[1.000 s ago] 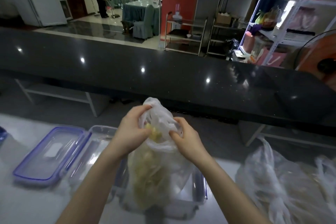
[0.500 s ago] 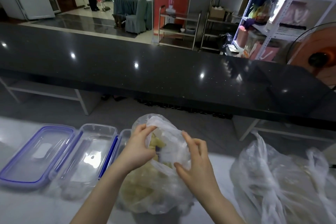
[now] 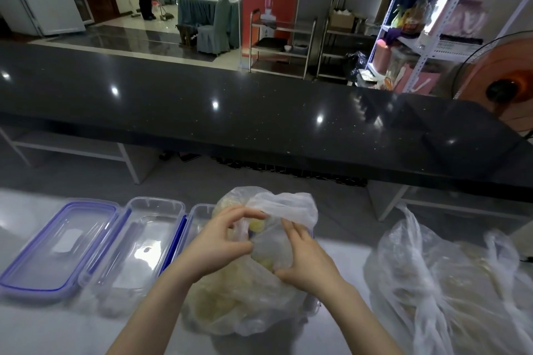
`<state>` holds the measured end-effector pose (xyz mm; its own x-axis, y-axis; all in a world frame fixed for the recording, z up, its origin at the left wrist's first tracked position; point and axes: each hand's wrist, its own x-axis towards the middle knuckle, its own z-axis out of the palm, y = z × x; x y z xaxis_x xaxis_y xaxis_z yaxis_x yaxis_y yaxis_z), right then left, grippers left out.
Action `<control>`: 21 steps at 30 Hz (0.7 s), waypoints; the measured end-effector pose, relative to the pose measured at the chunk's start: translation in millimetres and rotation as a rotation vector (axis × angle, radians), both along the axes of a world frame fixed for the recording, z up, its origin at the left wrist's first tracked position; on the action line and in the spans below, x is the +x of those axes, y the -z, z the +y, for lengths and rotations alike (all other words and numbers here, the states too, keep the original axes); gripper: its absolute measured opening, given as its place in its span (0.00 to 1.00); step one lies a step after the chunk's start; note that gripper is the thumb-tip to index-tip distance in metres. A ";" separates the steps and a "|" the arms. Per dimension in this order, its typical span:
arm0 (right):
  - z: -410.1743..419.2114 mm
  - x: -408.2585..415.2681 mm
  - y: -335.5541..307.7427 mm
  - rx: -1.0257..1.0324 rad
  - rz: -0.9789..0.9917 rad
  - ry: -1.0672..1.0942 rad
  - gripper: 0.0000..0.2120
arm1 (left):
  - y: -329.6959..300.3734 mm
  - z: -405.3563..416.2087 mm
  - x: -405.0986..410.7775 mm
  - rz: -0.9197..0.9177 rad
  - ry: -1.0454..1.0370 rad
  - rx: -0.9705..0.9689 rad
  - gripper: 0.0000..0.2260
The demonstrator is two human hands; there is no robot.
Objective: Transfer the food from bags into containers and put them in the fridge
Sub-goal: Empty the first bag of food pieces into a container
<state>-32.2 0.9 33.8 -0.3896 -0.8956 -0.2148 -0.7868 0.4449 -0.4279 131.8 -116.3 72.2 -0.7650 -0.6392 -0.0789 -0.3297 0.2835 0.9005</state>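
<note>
Holding the bag point(image 3: 245, 297) of yellowish food on the white counter point(image 3: 43, 331), over a clear container point(image 3: 202, 212). My left hand point(image 3: 215, 245) pinches the plastic at the bag's mouth; my right hand point(image 3: 308, 259) grips the film opposite. Left of it: an empty tub point(image 3: 138, 245), then a blue-rimmed lid point(image 3: 54, 248). Right: more bags point(image 3: 450, 282), apart.
</note>
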 end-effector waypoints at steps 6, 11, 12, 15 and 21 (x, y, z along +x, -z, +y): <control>2.7 -10.7 2.2 0.157 -0.009 0.015 0.54 | 20.9 -6.2 18.5 0.226 -0.321 0.198 0.21; 9.0 -7.6 2.6 0.033 -0.061 0.046 0.54 | 56.9 -21.4 33.6 -0.011 -0.545 0.136 0.22; 10.8 -5.8 3.0 0.000 -0.069 0.047 0.53 | 62.3 -21.6 34.1 -0.070 -0.538 0.151 0.24; 14.8 -1.9 3.8 -0.088 -0.093 0.051 0.51 | 67.4 -20.5 28.6 -0.138 -0.513 0.128 0.24; 14.3 -3.0 2.9 -0.150 -0.096 0.072 0.51 | 72.1 -21.3 18.6 -0.301 -0.475 0.126 0.21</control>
